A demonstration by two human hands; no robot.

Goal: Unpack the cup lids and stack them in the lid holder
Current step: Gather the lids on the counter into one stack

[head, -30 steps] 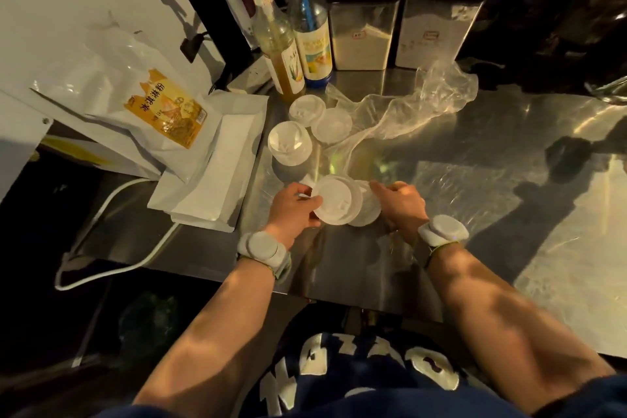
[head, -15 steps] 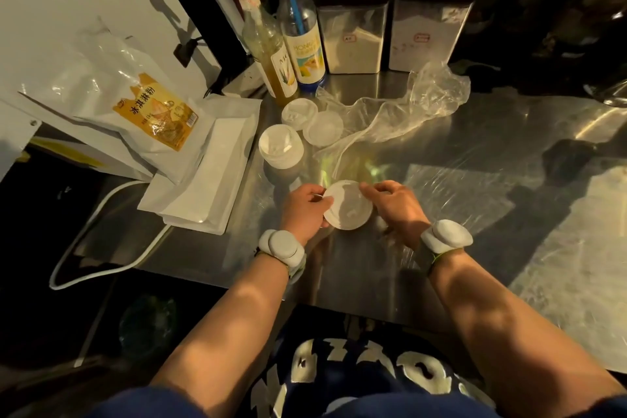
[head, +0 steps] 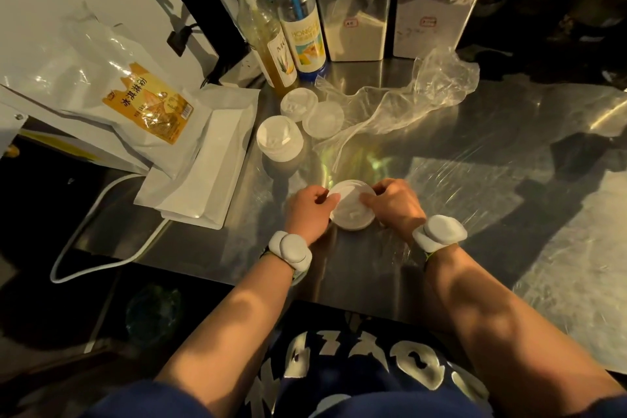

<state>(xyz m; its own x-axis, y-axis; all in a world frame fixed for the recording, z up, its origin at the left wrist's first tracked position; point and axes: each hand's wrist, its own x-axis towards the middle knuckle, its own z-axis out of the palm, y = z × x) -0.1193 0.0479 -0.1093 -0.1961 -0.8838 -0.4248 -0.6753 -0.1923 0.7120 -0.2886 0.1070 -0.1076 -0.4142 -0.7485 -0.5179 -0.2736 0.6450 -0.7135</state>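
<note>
A short stack of white cup lids (head: 351, 209) rests on the steel counter (head: 475, 159) near its front edge. My left hand (head: 307, 210) grips the stack's left rim and my right hand (head: 395, 204) grips its right rim, fingers over the top. Farther back stand three more white lid stacks: a taller one (head: 280, 139) at the left, one (head: 298, 103) behind it and a low one (head: 324, 119) to its right. The empty clear plastic wrapper (head: 407, 95) lies crumpled behind them. I see no lid holder.
Two syrup bottles (head: 271, 44) and two metal canisters (head: 356, 24) line the back. A powder bag with an orange label (head: 146, 102) and a flat white pouch (head: 207, 173) lie at the left edge. A white cable (head: 84, 231) hangs off the counter's left.
The two fanned lid piles between my hands have been pushed together into one aligned stack, and both hands have closed in on it.
</note>
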